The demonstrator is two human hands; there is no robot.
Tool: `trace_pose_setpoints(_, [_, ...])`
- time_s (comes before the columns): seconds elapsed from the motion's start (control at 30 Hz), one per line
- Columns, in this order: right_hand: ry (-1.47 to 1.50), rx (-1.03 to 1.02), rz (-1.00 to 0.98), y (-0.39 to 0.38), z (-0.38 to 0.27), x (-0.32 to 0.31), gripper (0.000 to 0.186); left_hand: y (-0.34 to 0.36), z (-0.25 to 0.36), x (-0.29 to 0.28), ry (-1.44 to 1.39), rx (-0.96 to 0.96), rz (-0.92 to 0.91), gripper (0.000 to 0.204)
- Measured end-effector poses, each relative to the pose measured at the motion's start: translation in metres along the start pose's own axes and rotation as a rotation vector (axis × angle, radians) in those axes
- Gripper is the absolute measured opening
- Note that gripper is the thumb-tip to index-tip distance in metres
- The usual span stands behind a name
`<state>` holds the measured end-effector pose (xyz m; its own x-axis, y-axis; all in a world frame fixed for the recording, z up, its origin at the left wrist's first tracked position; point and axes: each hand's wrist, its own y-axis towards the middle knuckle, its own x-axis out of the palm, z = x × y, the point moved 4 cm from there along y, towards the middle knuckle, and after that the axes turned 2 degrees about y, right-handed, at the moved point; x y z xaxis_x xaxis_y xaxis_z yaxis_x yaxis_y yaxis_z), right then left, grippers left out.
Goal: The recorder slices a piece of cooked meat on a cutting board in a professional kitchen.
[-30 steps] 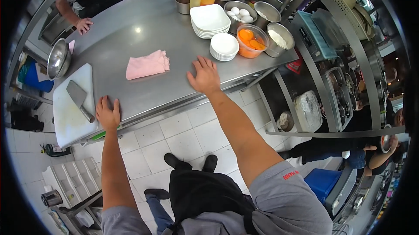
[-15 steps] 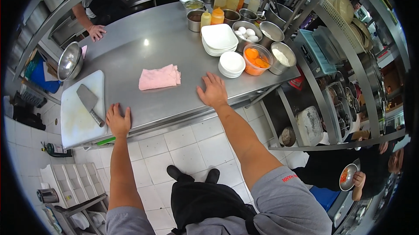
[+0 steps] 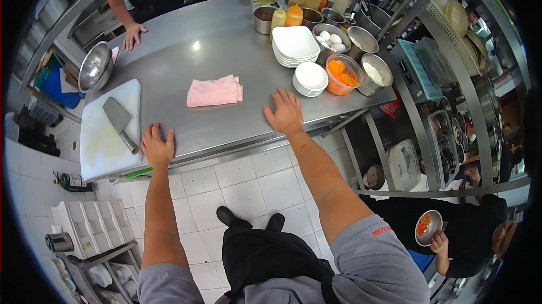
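My left hand lies palm down on the near edge of the steel table, fingers spread, holding nothing. Just left of it are a white cutting board and, on the board, a cleaver with its handle toward my hand. My right hand also rests open on the table's near edge, empty. Between the hands, farther in, sits a folded pink cloth, touched by neither. Beyond my right hand stand a stack of small white dishes and a stack of square white plates.
A tub of orange yolks, a pot of eggs and several squeeze bottles crowd the far right. A steel bowl stands at far left. Across the table rests another person's hand. At lower right, someone holds a bowl.
My view has shifted slightly, so the table appears farther right and higher. The person at right has moved leftward with the bowl. Both my hands remain on the table.
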<state>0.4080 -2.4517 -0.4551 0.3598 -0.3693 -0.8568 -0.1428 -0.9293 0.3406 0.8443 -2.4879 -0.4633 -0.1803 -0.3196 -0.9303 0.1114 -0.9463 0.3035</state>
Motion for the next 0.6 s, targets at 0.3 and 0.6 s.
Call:
trace_pose_setpoints(0.3, [-0.001,0.014,-0.045,-0.0019,-0.0034,0.0002,0.054,-0.0034,0.0008,-0.0023,-0.003,0.013,0.009,0.061])
trace_pose_setpoints(0.6, [0.017,0.01,-0.025,0.0009,0.0,0.0025,0.054,-0.0002,0.0022,-0.0009,0.001,-0.002,-0.009,0.062])
